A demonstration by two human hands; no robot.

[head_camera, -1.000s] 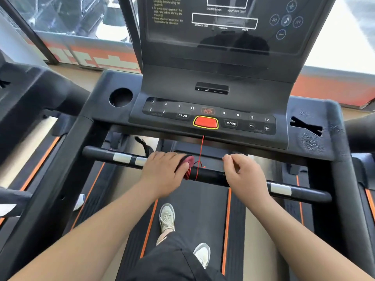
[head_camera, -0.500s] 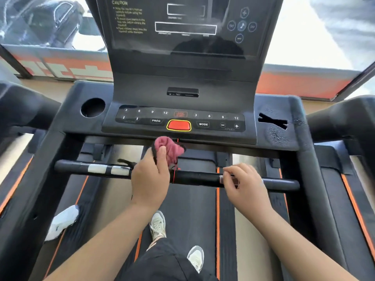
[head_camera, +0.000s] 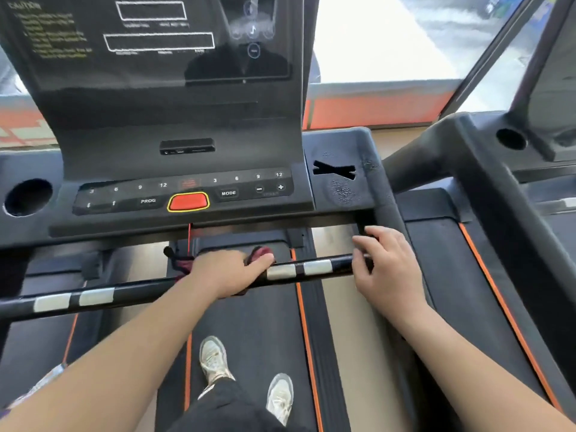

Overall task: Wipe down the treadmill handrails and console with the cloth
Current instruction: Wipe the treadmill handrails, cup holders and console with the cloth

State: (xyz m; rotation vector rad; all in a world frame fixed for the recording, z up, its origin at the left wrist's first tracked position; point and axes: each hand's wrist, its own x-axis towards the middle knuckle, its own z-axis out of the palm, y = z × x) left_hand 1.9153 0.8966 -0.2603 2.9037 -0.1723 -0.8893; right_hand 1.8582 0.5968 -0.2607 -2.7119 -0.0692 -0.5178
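Note:
A black front handrail (head_camera: 146, 288) with silver sensor patches runs across the treadmill below the console (head_camera: 187, 169). My left hand (head_camera: 230, 272) lies over the middle of the rail and grips a dark red cloth (head_camera: 260, 253) wrapped round it. The cloth shows only past my fingertips and at my wrist. My right hand (head_camera: 386, 272) curls its fingers round the right end of the rail, just beside the right silver patches (head_camera: 316, 267).
A red safety cord (head_camera: 189, 236) hangs from under the red stop button (head_camera: 188, 201). Cup holes sit in the console tray at left (head_camera: 28, 198). My feet (head_camera: 215, 360) stand on the belt. A neighbouring treadmill (head_camera: 505, 188) stands close on the right.
My left hand came down from in front of the console and set the cloth back on the rail, farther right. My right hand slid to the rail's right end. The view swung right.

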